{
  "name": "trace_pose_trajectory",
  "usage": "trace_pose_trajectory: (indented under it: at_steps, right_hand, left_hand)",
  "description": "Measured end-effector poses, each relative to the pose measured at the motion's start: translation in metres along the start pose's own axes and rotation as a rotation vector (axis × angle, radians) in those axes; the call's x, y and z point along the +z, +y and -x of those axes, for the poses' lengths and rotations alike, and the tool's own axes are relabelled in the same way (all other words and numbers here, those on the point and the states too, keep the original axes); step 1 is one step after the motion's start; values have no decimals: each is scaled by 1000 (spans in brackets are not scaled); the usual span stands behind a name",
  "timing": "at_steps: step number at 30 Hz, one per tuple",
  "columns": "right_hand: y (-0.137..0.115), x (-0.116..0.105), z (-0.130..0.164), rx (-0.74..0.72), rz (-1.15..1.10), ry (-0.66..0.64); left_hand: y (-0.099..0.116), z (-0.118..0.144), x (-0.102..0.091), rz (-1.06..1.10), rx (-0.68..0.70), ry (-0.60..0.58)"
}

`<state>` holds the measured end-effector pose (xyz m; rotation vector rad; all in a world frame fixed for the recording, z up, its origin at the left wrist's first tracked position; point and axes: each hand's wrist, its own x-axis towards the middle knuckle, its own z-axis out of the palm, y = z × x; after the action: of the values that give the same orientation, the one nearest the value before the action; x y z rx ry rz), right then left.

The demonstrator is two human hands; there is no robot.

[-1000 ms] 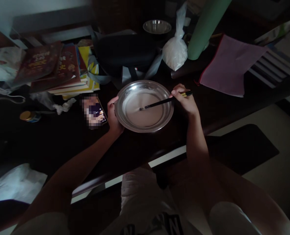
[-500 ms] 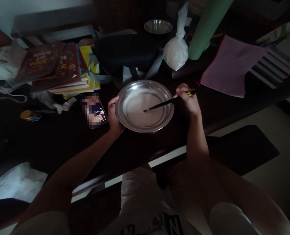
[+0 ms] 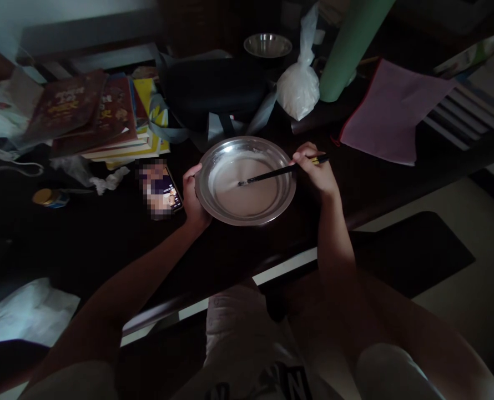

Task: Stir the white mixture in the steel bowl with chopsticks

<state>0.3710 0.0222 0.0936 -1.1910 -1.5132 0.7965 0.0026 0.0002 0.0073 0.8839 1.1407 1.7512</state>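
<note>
A shiny metal bowl stands on the dark table in front of me, holding a pale, milky liquid. My left hand grips the bowl's left side, thumb up at the rim and the other fingers hidden beneath it. In my right hand, closed at the bowl's right edge, are dark chopsticks with a gold band near the upper end. They slant down to the left across the rim, and their wet, whitish tips dip into the liquid near the middle.
A phone lies left of the bowl, beside stacked books and a small jar. Behind are a black bag, a knotted bag of white powder, another metal bowl and a green cylinder. A pink pouch lies right.
My right hand and the chopsticks have shifted slightly left, their tips moving left and a little away from me through the liquid. My left hand keeps its hold on the bowl.
</note>
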Motion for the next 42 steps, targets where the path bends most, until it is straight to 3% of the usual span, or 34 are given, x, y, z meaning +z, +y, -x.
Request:
trace_pose_trajectory:
  at_steps: [3, 8, 13, 18, 22, 27, 32, 37, 42]
  right_hand:
    - [3, -1, 0, -4, -17, 49]
    - [1, 2, 1, 2, -9, -13]
    - [-2, 1, 1, 17, -14, 62]
    - [-2, 1, -1, 7, -3, -19]
    - [2, 0, 0, -6, -10, 57]
    - [4, 2, 1, -13, -16, -26]
    - [5, -1, 0, -8, -21, 42]
    - [2, -1, 0, 4, -22, -40]
    - [5, -1, 0, -1, -15, 47]
  left_hand:
    - [-1, 0, 0, 5, -2, 9]
    - [-2, 1, 0, -18, 16, 2]
    - [-2, 1, 3, 19, 11, 31]
    - [-2, 2, 5, 48, 16, 40]
    - [-5, 0, 0, 33, 1, 34]
    - [-9, -5, -6, -8, 0, -13]
    - [-6, -5, -4, 29, -33, 17]
    - [-3, -2, -2, 45, -18, 20]
    - [-6, -2, -3, 3, 16, 11]
